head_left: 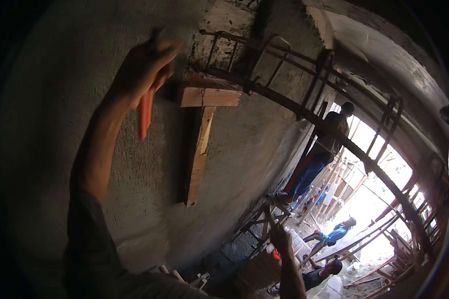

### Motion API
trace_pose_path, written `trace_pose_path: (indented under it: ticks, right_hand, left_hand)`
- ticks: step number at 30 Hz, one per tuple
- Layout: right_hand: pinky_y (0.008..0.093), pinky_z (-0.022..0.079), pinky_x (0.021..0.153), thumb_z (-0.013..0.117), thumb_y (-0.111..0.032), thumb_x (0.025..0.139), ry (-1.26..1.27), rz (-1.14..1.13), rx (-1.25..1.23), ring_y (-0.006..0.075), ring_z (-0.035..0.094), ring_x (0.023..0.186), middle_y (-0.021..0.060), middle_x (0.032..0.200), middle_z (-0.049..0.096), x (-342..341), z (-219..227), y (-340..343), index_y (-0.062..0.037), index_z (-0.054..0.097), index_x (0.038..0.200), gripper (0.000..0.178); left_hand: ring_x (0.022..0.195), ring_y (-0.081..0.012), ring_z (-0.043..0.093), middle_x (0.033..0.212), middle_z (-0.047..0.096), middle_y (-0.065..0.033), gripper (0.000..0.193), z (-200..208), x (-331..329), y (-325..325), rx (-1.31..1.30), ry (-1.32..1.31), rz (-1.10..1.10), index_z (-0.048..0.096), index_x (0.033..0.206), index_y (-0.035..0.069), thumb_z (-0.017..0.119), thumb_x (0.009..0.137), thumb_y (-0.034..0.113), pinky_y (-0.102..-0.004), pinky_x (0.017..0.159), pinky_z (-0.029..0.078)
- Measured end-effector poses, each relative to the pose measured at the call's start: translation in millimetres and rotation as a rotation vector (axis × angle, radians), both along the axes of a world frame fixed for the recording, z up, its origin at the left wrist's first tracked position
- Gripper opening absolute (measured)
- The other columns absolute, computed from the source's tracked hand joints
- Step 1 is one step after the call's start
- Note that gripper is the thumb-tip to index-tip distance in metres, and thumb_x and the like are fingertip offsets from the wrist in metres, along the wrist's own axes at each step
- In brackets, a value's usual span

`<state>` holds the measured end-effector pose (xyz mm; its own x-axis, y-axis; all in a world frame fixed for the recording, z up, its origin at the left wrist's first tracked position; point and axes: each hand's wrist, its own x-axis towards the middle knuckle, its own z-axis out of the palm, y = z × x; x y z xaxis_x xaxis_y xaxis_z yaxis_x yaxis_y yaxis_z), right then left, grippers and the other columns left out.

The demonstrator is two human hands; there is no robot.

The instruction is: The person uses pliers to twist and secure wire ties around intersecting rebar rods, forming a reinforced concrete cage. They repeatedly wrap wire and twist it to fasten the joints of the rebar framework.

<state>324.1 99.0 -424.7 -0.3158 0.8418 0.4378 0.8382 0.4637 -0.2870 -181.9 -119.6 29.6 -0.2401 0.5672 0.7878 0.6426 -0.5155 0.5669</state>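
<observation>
My left hand (149, 70), raised against the grey plastered wall, is closed around an orange-handled tool (144, 115). Its handle hangs below my fist, while a dark part shows blurred above the fingers; I cannot tell the kind of tool. Right of this hand, a T-shaped wooden bracket (199, 154) stands against the wall, with a short crosspiece (209, 96) under the rebar cage (294, 104). Lower down, my right hand (283, 239) looks closed, away from the wall. A dark shape (268, 214) rises from it, too dim to name.
The rebar cage with its bent stirrups runs from the wall toward the lower right. A person (329, 142) stands high beside the wall. Below are a person in blue (336, 233) and another in dark clothes (317, 276). Timber poles (399, 249) and scaffolding crowd the right.
</observation>
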Motion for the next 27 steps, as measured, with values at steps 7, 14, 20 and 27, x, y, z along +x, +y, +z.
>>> trace_pose_path:
  ticks: [7,14,20,27]
  right_hand:
    - [0.0446,0.056,0.059,0.075,-0.034,0.091,-0.029,0.519,0.552,0.0323,0.071,0.069,0.0102,0.087,0.072,-139.8,293.0,46.6,-0.0140,0.066,0.111,0.030]
    - [0.0394,0.055,0.063,0.077,-0.035,0.090,-0.148,0.795,0.842,0.0241,0.071,0.081,0.0062,0.089,0.072,-236.0,396.5,82.8,-0.0139,0.068,0.113,0.032]
    - [0.0343,0.055,0.077,0.070,-0.030,0.097,-0.208,0.789,0.873,0.0198,0.071,0.090,0.0049,0.105,0.072,-247.2,412.6,115.9,-0.0180,0.066,0.127,0.032]
    - [0.0363,0.056,0.081,0.073,-0.033,0.094,-0.548,0.862,0.772,0.0188,0.072,0.089,0.0034,0.093,0.073,-244.1,415.2,139.7,-0.0208,0.069,0.123,0.032]
  left_hand:
    - [0.054,-0.0211,0.061,0.064,0.062,-0.0087,0.032,112.0,4.3,90.4,-0.127,0.474,0.460,0.069,0.095,0.000,0.064,0.092,0.032,-0.0428,0.059,0.054]
    - [0.073,-0.0270,0.072,0.071,0.069,-0.0151,0.027,116.2,4.8,133.7,-0.335,0.629,0.632,0.074,0.092,-0.002,0.065,0.084,0.022,-0.0501,0.069,0.057]
    - [0.067,-0.0247,0.071,0.073,0.071,-0.0179,0.024,123.4,-3.2,129.0,-0.325,0.621,0.293,0.073,0.077,-0.004,0.060,0.084,0.015,-0.0454,0.068,0.058]
    - [0.053,-0.0213,0.061,0.062,0.064,-0.0134,0.022,114.2,4.5,138.2,-0.283,0.386,0.337,0.069,0.073,-0.003,0.059,0.084,0.013,-0.0416,0.055,0.052]
